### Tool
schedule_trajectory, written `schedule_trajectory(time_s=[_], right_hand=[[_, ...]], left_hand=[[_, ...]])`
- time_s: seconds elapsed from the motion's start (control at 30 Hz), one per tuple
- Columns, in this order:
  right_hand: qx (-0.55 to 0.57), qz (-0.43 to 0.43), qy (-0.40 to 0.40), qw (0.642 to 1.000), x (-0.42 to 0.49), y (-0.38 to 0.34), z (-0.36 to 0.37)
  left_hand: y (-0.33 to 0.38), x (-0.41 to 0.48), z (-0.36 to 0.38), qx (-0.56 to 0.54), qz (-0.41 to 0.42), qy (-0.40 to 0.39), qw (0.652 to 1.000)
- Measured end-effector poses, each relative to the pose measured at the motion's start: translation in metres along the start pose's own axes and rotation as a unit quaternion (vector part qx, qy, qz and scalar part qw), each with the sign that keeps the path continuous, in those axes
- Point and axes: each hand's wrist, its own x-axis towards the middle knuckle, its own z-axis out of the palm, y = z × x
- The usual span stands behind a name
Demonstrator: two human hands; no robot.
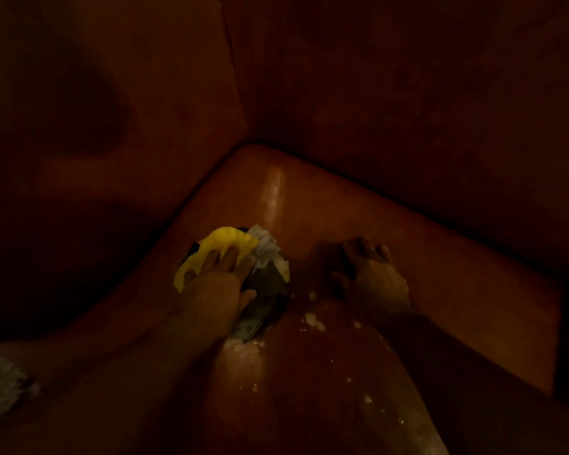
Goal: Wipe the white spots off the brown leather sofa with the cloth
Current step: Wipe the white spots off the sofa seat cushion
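Dim, reddish-lit scene. Brown leather sofa (358, 224) fills almost the whole view: seat cushion runs from the near centre to the far corner, dark back panels rise on the far left and far right and meet in a corner crease at centre. A glossy highlight streak sits on the seat just past the hands.

Cloth (263, 280) lies on the seat at centre-left, bunched up; it shows a yellow part on the left, a whitish crumpled part at the far end and a darker grey part trailing toward the near side. Exact pattern too dark to tell.

Left hand (217, 284) rests on top of the cloth, palm down, fingers spread flat over the yellow part, thumb out to the right against the grey part. It presses the cloth onto the seat, no pinch visible.

Right hand (372, 277) sits on the bare seat to the right of the cloth, apart from it, palm down, fingers loosely splayed and bent at the tips, holding nothing.

White spots (314, 320) are scattered on the seat between and nearer than the two hands: a bigger blob just near-right of the cloth, a smear at the cloth's near end, smaller flecks trailing toward the near right.

Pale fuzzy patch (0, 382) at the near left edge, blurred, cannot tell what.
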Motion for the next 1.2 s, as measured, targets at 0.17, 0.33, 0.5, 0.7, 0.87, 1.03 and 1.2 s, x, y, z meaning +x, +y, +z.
schedule_trajectory(time_s=[0.17, 0.33, 0.5, 0.7, 0.87, 1.03, 1.2], right_hand=[[-0.007, -0.01, 0.01, 1.0, 0.003, 0.004, 0.009], [0.005, -0.019, -0.014, 1.0, -0.001, 0.006, -0.001], [0.002, -0.018, -0.016, 1.0, -0.008, 0.01, 0.004], [-0.011, -0.038, -0.012, 0.999, -0.001, 0.015, 0.01], [0.001, -0.082, -0.03, 0.996, -0.007, 0.02, -0.019], [-0.025, -0.054, -0.026, 0.998, -0.03, 0.067, -0.018], [-0.009, -0.048, -0.009, 0.999, -0.028, 0.075, 0.005]], left_hand=[[0.029, 0.018, -0.003, -0.038, -0.013, 0.035, 0.999], [0.014, -0.011, 0.009, 0.019, 0.063, 0.0, 0.998], [0.012, -0.017, 0.007, 0.011, 0.047, -0.003, 0.999], [0.041, 0.008, 0.015, 0.051, 0.048, 0.036, 0.997], [0.047, -0.011, 0.018, 0.058, 0.12, -0.02, 0.991], [0.068, -0.018, 0.021, 0.018, 0.091, -0.018, 0.995], [0.088, -0.018, 0.046, 0.024, 0.112, 0.009, 0.993]])
